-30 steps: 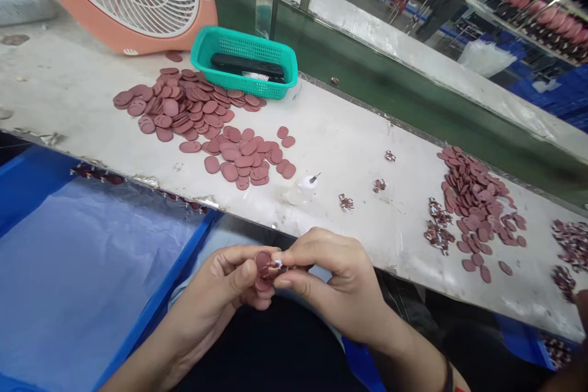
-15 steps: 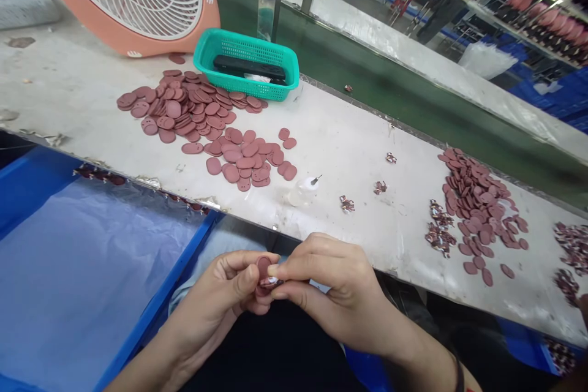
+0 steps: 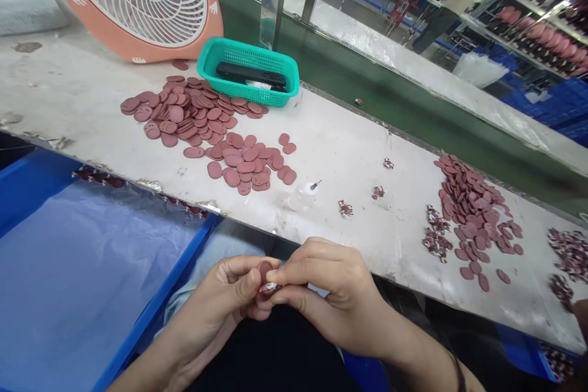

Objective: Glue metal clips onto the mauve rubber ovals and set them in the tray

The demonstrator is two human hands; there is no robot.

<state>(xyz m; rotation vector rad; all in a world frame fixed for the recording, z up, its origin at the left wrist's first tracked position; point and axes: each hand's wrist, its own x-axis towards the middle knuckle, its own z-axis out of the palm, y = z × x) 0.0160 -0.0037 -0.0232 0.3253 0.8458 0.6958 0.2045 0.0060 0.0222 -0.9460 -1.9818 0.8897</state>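
Note:
Just in front of the table edge, my left hand (image 3: 220, 294) pinches a flat reddish-brown oval piece (image 3: 264, 267) between thumb and fingers. My right hand (image 3: 335, 288) meets it there, thumb and forefinger closed on a small brown-and-white piece (image 3: 270, 288) that touches the oval. Fingertips cover much of both. On the table beyond lie loose oval pieces (image 3: 245, 166), a small clear bottle with a dark thin tip (image 3: 309, 191) and a small brown-and-white piece (image 3: 346, 208) similar to the held one.
A green basket (image 3: 250, 95) holding a dark object stands before an orange fan (image 3: 209, 24). More ovals are heaped (image 3: 475, 202) at the right, beside clustered small pieces (image 3: 436, 242). A blue bin (image 3: 92, 288) with a pale liner sits lower left. Someone stands in the background.
The view has shifted slightly. Both hands stay together with the same pinch, and the small piece between them has turned or shifted a little.

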